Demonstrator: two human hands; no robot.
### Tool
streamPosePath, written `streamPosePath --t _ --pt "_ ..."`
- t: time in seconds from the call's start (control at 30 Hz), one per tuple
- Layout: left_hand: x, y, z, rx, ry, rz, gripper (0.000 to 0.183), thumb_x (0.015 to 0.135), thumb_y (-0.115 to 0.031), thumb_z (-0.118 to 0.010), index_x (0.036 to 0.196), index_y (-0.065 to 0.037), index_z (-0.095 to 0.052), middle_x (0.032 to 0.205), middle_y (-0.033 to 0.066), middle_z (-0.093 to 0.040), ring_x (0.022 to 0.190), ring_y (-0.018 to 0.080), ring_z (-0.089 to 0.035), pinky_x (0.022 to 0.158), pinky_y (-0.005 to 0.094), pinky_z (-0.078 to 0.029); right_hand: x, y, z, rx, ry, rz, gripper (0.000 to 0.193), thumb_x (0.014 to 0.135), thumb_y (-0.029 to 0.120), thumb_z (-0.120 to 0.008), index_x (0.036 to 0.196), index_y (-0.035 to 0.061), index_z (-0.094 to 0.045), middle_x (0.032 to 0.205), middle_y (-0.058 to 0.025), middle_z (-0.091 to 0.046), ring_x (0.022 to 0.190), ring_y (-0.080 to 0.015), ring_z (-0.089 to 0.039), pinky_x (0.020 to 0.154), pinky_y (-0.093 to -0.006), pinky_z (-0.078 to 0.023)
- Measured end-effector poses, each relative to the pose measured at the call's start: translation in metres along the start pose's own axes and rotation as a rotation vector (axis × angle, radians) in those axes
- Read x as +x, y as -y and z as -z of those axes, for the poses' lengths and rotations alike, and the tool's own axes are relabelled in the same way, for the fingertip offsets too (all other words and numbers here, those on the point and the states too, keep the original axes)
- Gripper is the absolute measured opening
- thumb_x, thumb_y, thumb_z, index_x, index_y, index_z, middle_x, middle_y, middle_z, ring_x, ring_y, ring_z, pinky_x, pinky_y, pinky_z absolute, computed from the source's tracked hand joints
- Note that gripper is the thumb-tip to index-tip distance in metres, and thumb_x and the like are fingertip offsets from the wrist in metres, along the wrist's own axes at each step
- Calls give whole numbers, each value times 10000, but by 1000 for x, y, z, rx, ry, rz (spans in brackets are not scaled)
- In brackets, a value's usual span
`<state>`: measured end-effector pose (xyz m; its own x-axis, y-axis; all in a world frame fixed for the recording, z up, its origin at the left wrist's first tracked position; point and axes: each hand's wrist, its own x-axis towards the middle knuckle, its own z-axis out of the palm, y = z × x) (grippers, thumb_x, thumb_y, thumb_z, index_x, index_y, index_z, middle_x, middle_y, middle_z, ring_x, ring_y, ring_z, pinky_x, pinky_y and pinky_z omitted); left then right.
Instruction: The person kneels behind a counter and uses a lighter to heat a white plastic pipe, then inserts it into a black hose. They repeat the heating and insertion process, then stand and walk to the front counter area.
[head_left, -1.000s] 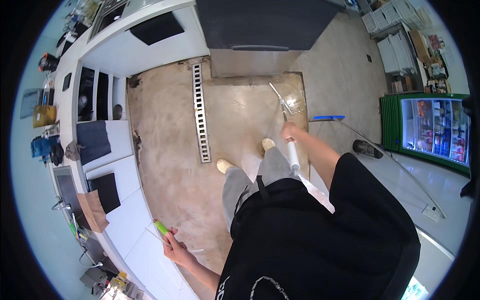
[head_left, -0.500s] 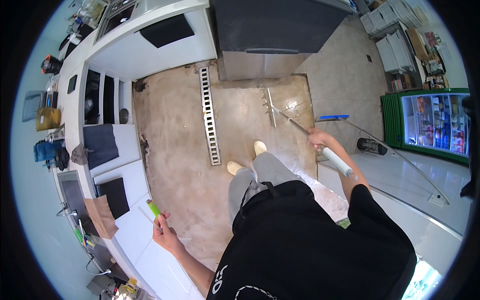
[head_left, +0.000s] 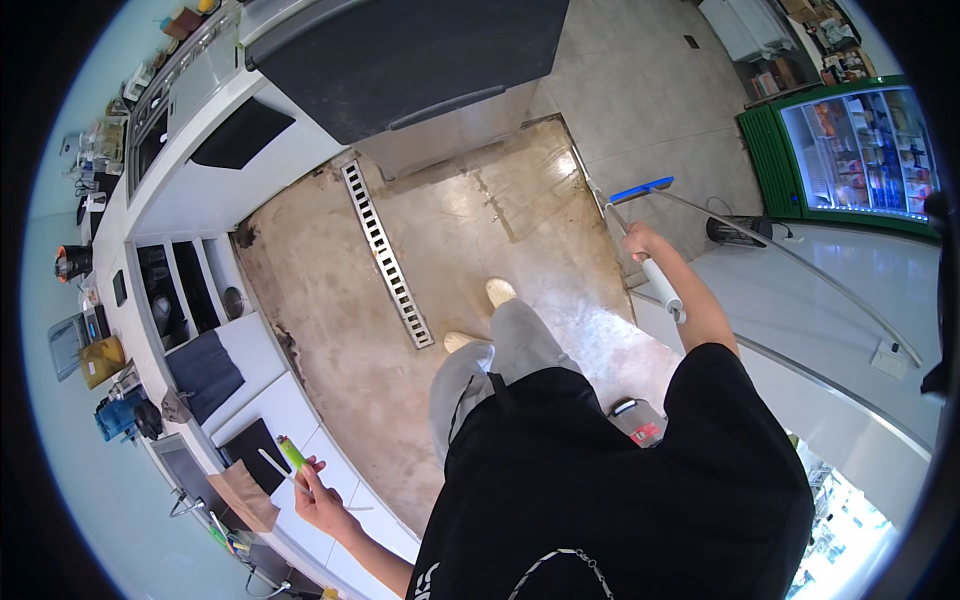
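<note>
My right hand (head_left: 640,241) is closed round the pole of a floor squeegee (head_left: 662,290), whose white grip runs back along my forearm. Its narrow head, seen nearly edge-on, is at the far right border of the wet brown floor (head_left: 400,420), close to a blue-headed squeegee (head_left: 640,188). On the left, my left hand (head_left: 318,500) is wrapped round a slim bright green handle (head_left: 291,452). A thin white rod (head_left: 272,464) sticks out beside that handle, in the same hand. What kind of tool this is cannot be made out.
A slotted metal drain (head_left: 385,255) crosses the floor left of my feet. White cabinets (head_left: 275,425) line the left; a dark-topped unit (head_left: 420,60) stands ahead. At right are a green-framed display fridge (head_left: 860,150) and a dark cylinder (head_left: 738,230). A grey container (head_left: 640,422) sits beside my right hip.
The squeegee head has moved from mid-floor to the right border, near the blue squeegee. My left hand, still holding the green handle, is lower in view. The whole view has turned.
</note>
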<state>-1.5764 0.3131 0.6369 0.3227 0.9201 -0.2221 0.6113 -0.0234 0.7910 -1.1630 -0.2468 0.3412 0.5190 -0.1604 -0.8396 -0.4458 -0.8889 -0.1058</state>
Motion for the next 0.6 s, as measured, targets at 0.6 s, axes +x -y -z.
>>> streamPosePath --t 0.6 --pt "67 104 123 -78 -32 68 307 1067 -306 -660 1075 -10 -742 871 25 -728 444 -31 -301 401 201 -165 -107 169 -213 279 63 0 123 868 27 -578 921 -74 -622 719 -157 -647 528 -235 -636 409 -402 -503"
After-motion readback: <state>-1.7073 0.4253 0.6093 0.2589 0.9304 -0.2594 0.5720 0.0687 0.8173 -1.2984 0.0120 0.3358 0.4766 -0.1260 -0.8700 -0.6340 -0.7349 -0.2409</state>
